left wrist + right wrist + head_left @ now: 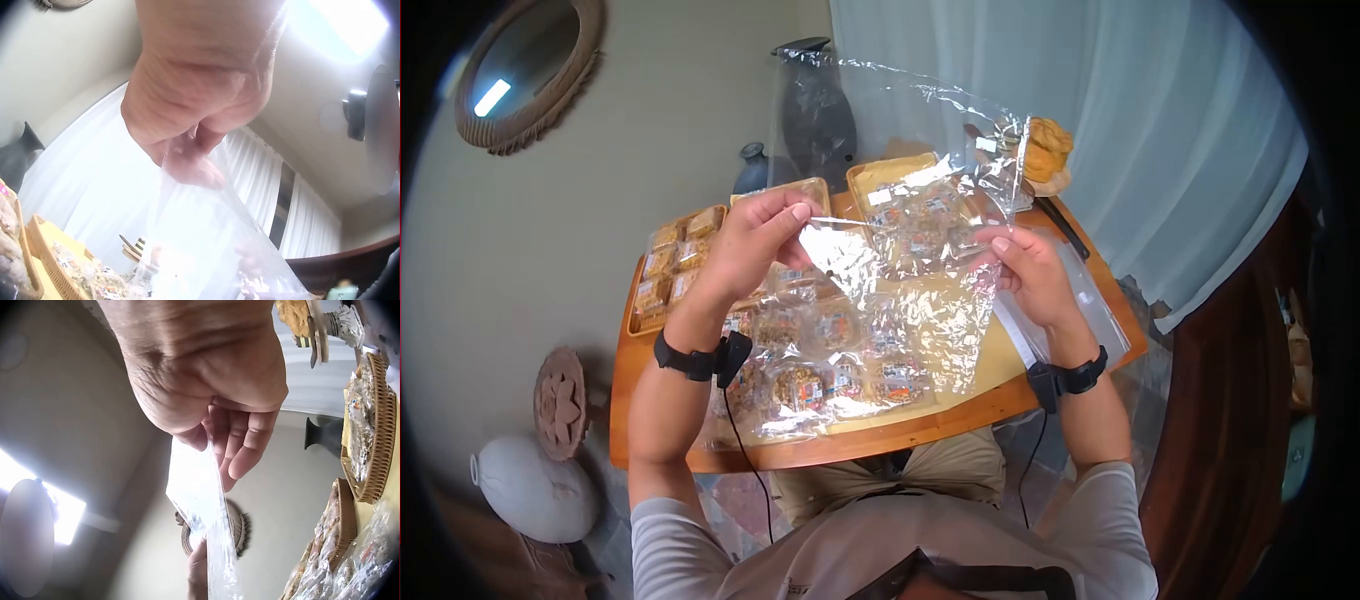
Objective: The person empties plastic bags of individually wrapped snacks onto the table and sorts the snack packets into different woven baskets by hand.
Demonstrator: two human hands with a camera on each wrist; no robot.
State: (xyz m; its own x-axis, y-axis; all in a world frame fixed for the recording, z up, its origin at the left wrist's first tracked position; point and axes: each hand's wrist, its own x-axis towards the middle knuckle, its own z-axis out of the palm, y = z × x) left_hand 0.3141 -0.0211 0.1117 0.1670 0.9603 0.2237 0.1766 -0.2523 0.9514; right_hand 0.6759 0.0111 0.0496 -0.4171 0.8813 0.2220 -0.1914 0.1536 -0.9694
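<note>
A large, crinkled clear plastic bag (945,335) is stretched between my two hands above the table. My left hand (752,245) pinches one side of it between thumb and fingers. On the opposite side, my right hand (1040,278) pinches the film with the thumb against the fingers. Seen from the right wrist, the bag (197,478) hangs from between thumb and fingers as a shiny sheet. Through and beside the film, several clear-wrapped packs of brown, grainy food (800,388) show on the table.
The wooden table (870,450) has a curved front edge. A wicker tray (636,322) of wrapped packs stands at the left, and another tray (852,180) at the back. Behind stand a dark vase (815,120) and an orange-yellow object (1048,150). A pale curtain (1160,150) hangs behind right.
</note>
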